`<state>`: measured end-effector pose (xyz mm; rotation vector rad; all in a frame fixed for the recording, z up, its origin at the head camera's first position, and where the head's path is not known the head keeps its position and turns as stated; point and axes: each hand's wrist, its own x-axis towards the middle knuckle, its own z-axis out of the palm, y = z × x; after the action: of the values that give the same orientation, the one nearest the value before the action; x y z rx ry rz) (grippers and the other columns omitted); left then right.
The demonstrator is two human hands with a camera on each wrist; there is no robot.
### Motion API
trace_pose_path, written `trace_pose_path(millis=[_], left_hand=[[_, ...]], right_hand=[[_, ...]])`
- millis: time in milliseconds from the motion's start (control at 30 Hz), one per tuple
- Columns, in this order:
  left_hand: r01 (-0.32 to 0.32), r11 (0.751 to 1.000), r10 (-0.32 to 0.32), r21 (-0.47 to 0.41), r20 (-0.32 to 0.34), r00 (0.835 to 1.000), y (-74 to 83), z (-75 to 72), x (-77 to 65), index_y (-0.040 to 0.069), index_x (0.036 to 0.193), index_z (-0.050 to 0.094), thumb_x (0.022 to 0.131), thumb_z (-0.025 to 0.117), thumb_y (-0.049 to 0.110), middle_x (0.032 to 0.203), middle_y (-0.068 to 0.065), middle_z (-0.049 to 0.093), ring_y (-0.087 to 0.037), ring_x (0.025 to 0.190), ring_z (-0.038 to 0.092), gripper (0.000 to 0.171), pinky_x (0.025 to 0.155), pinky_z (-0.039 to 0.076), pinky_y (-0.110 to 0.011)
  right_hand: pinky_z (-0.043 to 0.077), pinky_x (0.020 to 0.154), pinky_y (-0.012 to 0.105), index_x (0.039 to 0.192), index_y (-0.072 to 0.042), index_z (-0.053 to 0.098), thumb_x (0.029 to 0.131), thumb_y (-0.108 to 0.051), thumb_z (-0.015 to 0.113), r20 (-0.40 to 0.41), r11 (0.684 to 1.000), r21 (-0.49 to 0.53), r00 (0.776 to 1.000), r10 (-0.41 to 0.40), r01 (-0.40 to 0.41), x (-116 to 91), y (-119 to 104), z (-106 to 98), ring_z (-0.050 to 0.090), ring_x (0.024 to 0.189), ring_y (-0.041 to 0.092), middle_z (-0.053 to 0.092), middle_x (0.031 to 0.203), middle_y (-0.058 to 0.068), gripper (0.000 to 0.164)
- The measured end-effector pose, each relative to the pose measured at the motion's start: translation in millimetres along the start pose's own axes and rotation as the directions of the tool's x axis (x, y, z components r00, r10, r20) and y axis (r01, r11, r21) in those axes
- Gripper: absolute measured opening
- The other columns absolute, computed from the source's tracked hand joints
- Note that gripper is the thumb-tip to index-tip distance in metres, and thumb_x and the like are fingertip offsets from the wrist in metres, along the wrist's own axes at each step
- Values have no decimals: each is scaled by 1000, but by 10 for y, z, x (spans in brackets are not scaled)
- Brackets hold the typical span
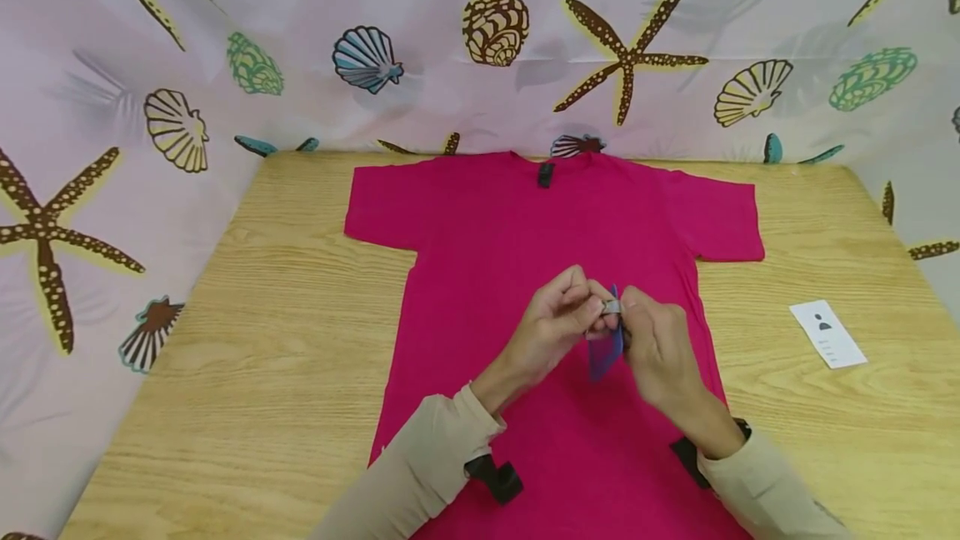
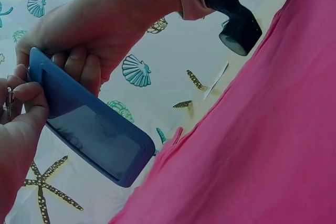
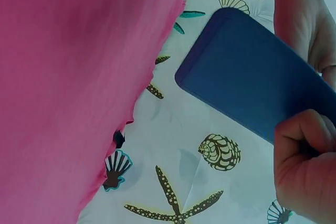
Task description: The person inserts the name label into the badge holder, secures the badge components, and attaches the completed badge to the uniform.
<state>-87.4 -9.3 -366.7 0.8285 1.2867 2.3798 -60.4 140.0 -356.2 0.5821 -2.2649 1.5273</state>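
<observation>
Above the pink T-shirt [image 1: 495, 273], both hands meet at a blue badge holder [image 2: 100, 129] with a clear window. My left hand [image 1: 557, 317] pinches the small metal clip [image 1: 612, 307] at the holder's top end. The right hand [image 1: 662, 342] grips that same end, its fingers curled against the holder, as the right wrist view also shows. The holder hangs tilted below the hands, off the shirt. Its back looks plain blue in the right wrist view. Part of the clip is hidden by the fingers.
A white card [image 1: 827, 334] with a printed person icon lies on the wooden table [image 1: 300, 315], right of the shirt. The shirt lies spread flat, its collar toward the back. A cloth with shells and starfish [image 1: 442, 107] hangs behind and at the sides.
</observation>
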Motion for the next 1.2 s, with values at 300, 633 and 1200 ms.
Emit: trace_pose_path(millis=[300,633,1200], left_hand=[[-62,997,64,-39,55,996,102,-20,45,13,84,29,98,52,27,89,4,58,-11,78,49,30,68,35,-23],[267,901,-274,343,-28,961,324,-141,57,0,108,54,98,49,11,81,-8,61,-15,72,56,16,62,43,-24],[344,803,-350,486,-81,933,231,-335,49,4,129,54,93,60,10,122,-13,59,-19,106,61,36,90,53,-32]], right_hand=[[29,33,18,67,-3,40,101,-3,31,-27,996,41,997,-74,75,50,2,-11,34,39,1,34,48,-6,35],[24,35,25,69,1,32,103,-12,29,66,938,328,994,93,-109,96,-37,-207,27,45,3,28,55,-5,37],[10,41,27,67,-15,36,105,-17,27,322,656,618,901,291,-433,160,50,-249,17,44,9,19,57,2,39]])
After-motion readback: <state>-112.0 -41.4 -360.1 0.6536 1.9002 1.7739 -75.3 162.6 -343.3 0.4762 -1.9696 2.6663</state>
